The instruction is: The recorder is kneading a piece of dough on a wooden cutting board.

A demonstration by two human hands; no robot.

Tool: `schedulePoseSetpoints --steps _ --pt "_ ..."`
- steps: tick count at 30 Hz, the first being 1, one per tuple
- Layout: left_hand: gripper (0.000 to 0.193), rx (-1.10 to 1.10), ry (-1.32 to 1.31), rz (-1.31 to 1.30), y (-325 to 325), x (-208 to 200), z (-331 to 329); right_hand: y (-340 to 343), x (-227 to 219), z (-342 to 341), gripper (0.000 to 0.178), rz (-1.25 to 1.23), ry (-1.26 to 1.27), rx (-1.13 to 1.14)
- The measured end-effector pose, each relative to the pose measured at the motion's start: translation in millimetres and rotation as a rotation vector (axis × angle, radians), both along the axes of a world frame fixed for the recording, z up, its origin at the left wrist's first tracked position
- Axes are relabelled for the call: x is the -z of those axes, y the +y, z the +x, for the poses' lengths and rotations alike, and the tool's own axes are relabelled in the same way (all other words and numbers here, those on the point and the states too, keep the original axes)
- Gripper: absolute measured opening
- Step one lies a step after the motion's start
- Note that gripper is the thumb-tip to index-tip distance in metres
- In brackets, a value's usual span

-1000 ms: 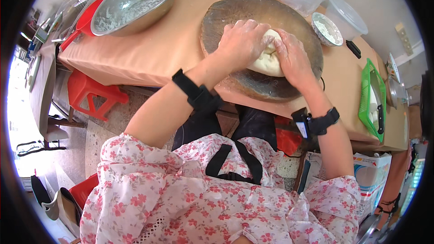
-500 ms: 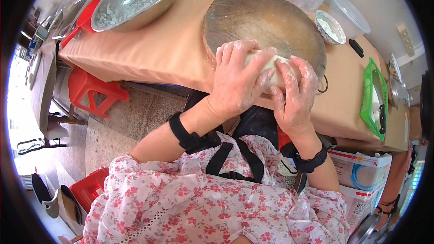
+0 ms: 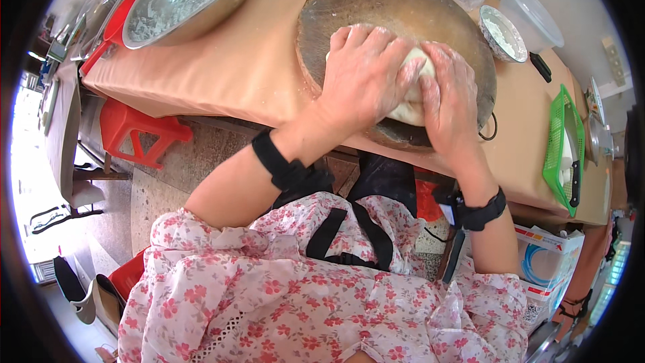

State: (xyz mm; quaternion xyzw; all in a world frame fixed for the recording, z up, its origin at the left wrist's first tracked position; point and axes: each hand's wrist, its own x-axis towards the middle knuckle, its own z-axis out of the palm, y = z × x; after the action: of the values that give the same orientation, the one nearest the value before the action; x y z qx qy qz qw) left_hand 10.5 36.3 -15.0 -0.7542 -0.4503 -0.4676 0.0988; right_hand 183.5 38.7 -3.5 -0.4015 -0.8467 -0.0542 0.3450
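Note:
A pale lump of dough rests near the close edge of a round wooden chopping board. My left hand presses on its left side, fingers bent over the top and dusted with flour. From the right, my right hand wraps round the dough, its thumb beside the left one. Between the two thumbs a strip of dough shows, and more of it bulges out below them. The fingers cover the rest of the dough.
A metal basin with floury residue stands at the left, beside a red dipper. Right of the board are a flour bowl, clear plastic containers and a green basket holding a knife. A red stool is below left.
Both hands have pushed forward over the board with the dough, and the right hand's fingers now lie flatter along it. More dough shows below the thumbs. The whole view has shifted slightly.

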Motion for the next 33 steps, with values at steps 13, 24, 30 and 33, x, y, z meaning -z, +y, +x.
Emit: schedulePoseSetpoints --steps 13,24,30,33 --pt "0.036 -0.029 0.158 -0.601 44.9 -19.0 2.0 44.9 0.5 6.5 0.044 -0.427 0.121 0.031" --pt "0.044 0.066 0.059 0.085 -55.3 24.8 -9.9 -57.1 19.8 6.5 0.041 0.221 -0.021 -0.009" --pt "0.049 0.087 0.012 0.127 -74.3 54.1 -13.0 -76.0 42.3 12.4 0.038 0.287 -0.065 -0.004" --pt "0.045 0.08 0.065 0.133 -68.1 52.2 -13.6 -70.1 40.1 10.9 0.042 0.273 -0.052 -0.005"
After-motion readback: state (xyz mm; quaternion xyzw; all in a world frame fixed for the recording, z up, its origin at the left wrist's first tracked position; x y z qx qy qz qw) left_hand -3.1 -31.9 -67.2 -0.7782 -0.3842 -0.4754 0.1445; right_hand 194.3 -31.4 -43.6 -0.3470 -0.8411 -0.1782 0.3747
